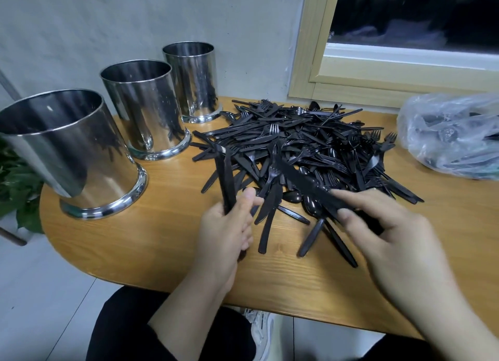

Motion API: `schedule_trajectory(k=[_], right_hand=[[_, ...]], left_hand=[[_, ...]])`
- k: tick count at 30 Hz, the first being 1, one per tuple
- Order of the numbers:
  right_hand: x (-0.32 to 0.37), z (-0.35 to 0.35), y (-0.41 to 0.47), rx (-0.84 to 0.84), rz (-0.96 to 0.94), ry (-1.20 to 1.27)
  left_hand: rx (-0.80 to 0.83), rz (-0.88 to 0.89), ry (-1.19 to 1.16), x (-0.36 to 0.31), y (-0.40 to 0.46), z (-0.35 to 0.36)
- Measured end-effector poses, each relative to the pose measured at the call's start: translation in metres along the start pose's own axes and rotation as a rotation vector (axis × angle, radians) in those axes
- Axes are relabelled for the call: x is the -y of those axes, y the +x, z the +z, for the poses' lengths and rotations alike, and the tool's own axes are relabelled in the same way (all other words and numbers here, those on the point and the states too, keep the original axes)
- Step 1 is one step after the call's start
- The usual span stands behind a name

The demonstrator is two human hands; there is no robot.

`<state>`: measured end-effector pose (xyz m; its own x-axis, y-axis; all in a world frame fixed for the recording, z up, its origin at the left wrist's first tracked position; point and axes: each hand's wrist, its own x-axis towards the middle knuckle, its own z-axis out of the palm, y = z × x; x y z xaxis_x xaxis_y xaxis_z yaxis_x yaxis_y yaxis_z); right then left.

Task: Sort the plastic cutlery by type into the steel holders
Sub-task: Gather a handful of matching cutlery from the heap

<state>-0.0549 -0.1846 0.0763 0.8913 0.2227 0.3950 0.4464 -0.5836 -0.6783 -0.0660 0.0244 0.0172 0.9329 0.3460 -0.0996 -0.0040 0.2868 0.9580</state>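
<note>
Gathering of one kind of piece is the step judged to be in hand, as seen from the single head view. A large heap of black plastic cutlery (302,144), with knives, forks and spoons mixed, is spread over the middle of the wooden table (151,242). To the left of it three steel holders are lined up: the near holder (67,150), the middle holder (145,109) and the far holder (193,82) against the wall; no cutlery can be made out inside any of them, though their depths are partly hidden. The left hand (226,231) is closed around a small bundle of knives (225,177), held upright by the handles with the blades pointing away, at the near left edge of the heap. The right hand (388,234) is closed lightly, thumb against fingers, on a single knife (310,184) whose blade is angled up and left toward the bundle; the grip is somewhat blurred. A clear plastic bag (451,136) holding more dark pieces is set at the right end of the table, well apart from the holders. Sorting is judged barely begun. For the next move, the single knife would need to be aligned with the bundle, handles together, and the bundle then carried left and lowered into one holder, which should be kept for knives only.
</note>
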Motion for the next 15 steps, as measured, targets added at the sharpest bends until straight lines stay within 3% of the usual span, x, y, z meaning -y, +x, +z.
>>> schedule_trajectory(k=[5, 10, 15], right_hand=[[0.001, 0.053, -0.021, 0.053, -0.138, 0.157], [-0.024, 0.054, -0.021, 0.082, -0.132, 0.127], [-0.059, 0.030, -0.018, -0.096, 0.063, -0.137]], left_hand=[[0.066, -0.091, -0.228, 0.008, -0.017, 0.033], [-0.034, -0.080, -0.169, 0.005, -0.011, 0.025], [-0.263, 0.204, -0.024, -0.021, 0.002, 0.004]])
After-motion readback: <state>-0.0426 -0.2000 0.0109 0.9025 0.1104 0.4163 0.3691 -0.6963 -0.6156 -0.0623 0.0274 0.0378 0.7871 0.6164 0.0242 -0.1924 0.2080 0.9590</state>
